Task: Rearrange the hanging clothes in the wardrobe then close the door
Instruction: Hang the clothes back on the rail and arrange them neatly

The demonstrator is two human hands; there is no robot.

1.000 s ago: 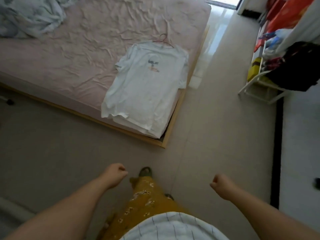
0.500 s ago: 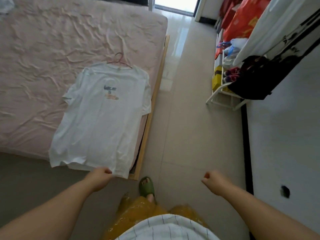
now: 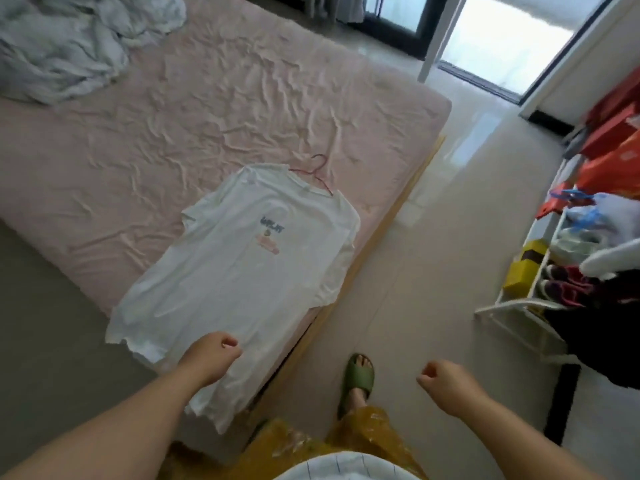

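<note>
Head view: both forearms reached forward, well apart. The left hand was curled in a loose fist over the hem of the T-shirt; whether it gripped cloth I cannot tell. The right hand was fisted and empty, over the floor. Beyond the left hand the T-shirt lay flat on the bed, on its hanger

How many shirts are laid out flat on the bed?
1. A white T-shirt on a red hanger lies at the bed's near corner, its hem over the edge. The crumpled grey fabric at the far end could hide more.
</note>
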